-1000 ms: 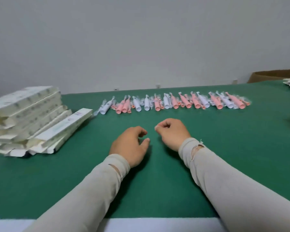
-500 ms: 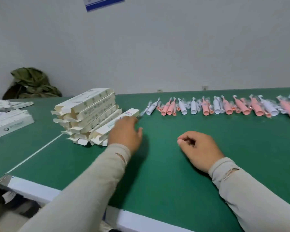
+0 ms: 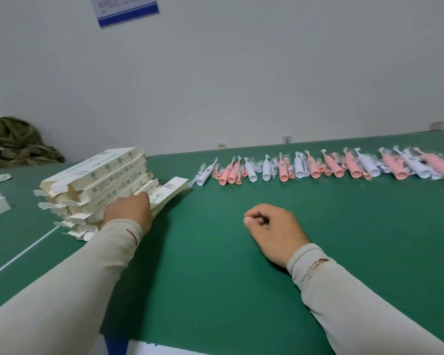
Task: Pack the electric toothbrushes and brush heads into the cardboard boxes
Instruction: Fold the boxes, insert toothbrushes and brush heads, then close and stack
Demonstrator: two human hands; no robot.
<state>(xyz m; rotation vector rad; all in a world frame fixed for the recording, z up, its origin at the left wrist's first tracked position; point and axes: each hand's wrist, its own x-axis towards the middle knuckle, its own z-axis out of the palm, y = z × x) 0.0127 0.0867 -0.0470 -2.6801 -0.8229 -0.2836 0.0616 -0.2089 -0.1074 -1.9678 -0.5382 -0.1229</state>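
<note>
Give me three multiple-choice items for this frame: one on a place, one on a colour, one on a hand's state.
1. Where is the stack of cardboard boxes?
A. Left of the row of toothbrushes
B. Right of the row
C. On the floor

2. What colours are the toothbrushes?
A. Blue and black
B. Pink and white
C. All green

3. What is the right hand doing?
A. Gripping a toothbrush
B. Lifting a box
C. Resting on the green table, fingers curled, holding nothing

Answers:
1 A: the stack sits at the row's left end, with the left hand on it.
2 B: pink and white handles alternate along the row.
3 C: nothing shows in its curled fingers.
</note>
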